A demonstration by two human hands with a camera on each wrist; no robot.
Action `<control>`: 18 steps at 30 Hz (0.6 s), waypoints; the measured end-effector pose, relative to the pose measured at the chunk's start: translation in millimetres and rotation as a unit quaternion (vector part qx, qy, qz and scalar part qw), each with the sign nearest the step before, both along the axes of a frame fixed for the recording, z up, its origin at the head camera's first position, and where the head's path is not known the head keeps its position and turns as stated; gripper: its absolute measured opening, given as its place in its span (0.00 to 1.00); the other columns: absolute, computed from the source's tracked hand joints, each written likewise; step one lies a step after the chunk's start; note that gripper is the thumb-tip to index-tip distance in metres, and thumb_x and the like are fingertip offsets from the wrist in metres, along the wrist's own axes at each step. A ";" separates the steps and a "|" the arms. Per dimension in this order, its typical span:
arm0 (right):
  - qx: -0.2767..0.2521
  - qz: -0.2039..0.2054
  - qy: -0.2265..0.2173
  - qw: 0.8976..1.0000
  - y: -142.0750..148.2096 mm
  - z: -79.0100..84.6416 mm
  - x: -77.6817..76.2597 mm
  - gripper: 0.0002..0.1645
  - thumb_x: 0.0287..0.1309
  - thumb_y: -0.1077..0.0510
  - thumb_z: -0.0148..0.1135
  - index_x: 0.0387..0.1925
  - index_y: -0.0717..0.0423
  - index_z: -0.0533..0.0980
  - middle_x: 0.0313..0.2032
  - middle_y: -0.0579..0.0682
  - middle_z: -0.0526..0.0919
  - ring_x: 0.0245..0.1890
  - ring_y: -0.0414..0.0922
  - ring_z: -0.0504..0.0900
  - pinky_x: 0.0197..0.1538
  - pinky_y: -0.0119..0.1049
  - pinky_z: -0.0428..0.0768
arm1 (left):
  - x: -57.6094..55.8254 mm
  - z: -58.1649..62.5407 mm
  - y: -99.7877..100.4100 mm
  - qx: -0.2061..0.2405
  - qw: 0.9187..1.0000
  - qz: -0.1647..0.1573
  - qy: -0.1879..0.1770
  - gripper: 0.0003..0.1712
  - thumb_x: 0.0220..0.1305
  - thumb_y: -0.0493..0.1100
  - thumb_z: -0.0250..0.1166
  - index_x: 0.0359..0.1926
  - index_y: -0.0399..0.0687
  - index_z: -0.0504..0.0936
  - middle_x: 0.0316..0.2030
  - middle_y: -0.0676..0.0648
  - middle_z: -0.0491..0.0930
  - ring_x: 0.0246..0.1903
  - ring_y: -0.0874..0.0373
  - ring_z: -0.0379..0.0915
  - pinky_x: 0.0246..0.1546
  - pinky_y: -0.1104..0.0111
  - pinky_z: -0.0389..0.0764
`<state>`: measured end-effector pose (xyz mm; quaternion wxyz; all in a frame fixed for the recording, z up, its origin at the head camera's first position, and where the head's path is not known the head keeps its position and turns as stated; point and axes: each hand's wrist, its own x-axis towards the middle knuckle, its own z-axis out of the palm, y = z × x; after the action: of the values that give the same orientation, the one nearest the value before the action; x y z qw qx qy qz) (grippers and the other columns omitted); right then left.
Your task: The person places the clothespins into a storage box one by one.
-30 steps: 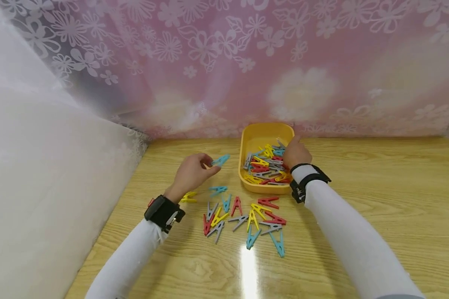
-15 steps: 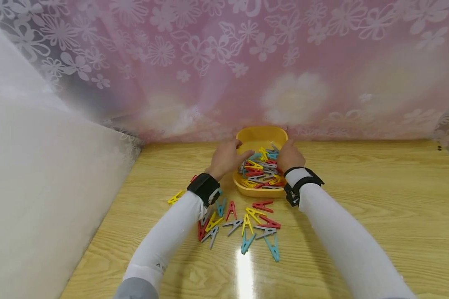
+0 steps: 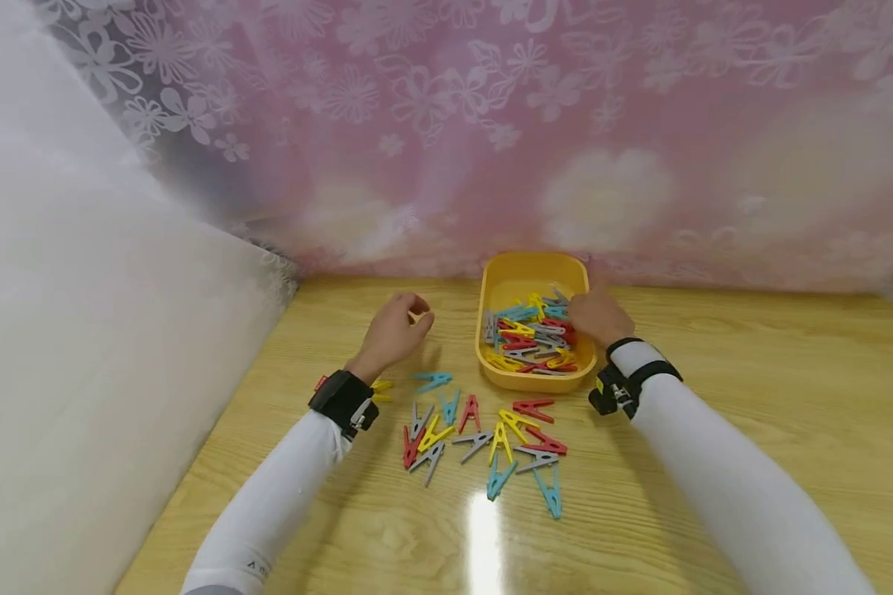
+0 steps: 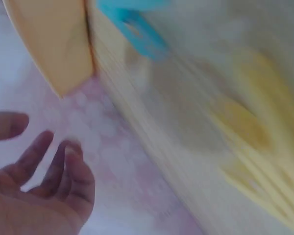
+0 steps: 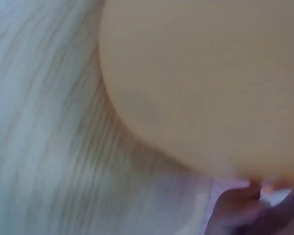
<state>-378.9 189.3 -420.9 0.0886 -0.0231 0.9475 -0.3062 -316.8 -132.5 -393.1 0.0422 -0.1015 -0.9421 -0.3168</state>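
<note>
Your L hand (image 3: 391,330), empty w/ fingers loosely bent, hovers left of the yellow tub (image 3: 533,275); R hand (image 3: 603,317) grips tub's right side. Loose clothespins (image 3: 500,431) lie in front of tub: prob. best pinched singly, R firm.

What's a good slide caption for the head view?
Empty left hand beside a yellow tub of clothespins that the right hand grips.

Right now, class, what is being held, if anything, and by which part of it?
The right grip holds the yellow tray by its right-hand rim; the left grip holds nothing.
</note>
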 end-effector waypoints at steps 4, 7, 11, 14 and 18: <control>-0.083 -0.005 0.032 0.996 11.9 -3.1 2.1 0.16 0.68 0.52 0.38 0.36 0.63 0.63 0.26 0.55 0.67 0.21 0.49 0.70 0.22 0.36 0.68 | 17.9 -4.4 -44.2 -0.015 1.000 0.014 -0.015 0.14 0.69 0.44 0.57 0.48 0.39 0.77 0.44 0.41 0.75 0.40 0.48 0.72 0.43 0.57 0.74; -0.112 0.000 0.038 0.993 13.5 -6.5 0.4 0.14 0.67 0.54 0.41 0.33 0.62 0.61 0.27 0.56 0.67 0.22 0.47 0.71 0.23 0.35 0.72 | 30.3 -10.3 -77.1 -0.024 0.999 0.024 -0.032 0.16 0.68 0.45 0.59 0.49 0.37 0.76 0.44 0.39 0.75 0.40 0.47 0.73 0.42 0.56 0.74; -0.127 -0.003 0.027 0.992 15.2 -8.1 -0.5 0.13 0.68 0.55 0.41 0.38 0.64 0.61 0.32 0.59 0.68 0.25 0.48 0.75 0.25 0.33 0.76 | 43.5 -19.5 -104.6 -0.028 0.997 0.018 -0.069 0.23 0.64 0.46 0.63 0.52 0.33 0.75 0.47 0.36 0.74 0.42 0.45 0.73 0.43 0.55 0.74; -0.134 -0.005 0.016 0.991 14.9 -8.3 -0.5 0.16 0.69 0.56 0.41 0.45 0.69 0.61 0.36 0.62 0.69 0.29 0.52 0.77 0.26 0.34 0.78 | 50.4 -27.2 -115.0 -0.038 0.996 0.002 -0.086 0.27 0.61 0.47 0.67 0.55 0.33 0.74 0.48 0.36 0.74 0.44 0.44 0.73 0.44 0.55 0.75; -0.137 -0.005 0.008 0.991 9.5 -12.7 -1.5 0.22 0.69 0.56 0.40 0.54 0.71 0.60 0.38 0.63 0.69 0.32 0.54 0.77 0.28 0.35 0.80 | 54.0 -35.7 -119.8 -0.057 0.995 -0.015 -0.076 0.26 0.62 0.46 0.65 0.55 0.32 0.74 0.47 0.37 0.74 0.44 0.45 0.73 0.44 0.55 0.75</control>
<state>-380.4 198.9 -433.5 0.0750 -0.0328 0.8976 -0.4331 -262.8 -252.3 -428.8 -0.0405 -0.0937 -0.9574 -0.2701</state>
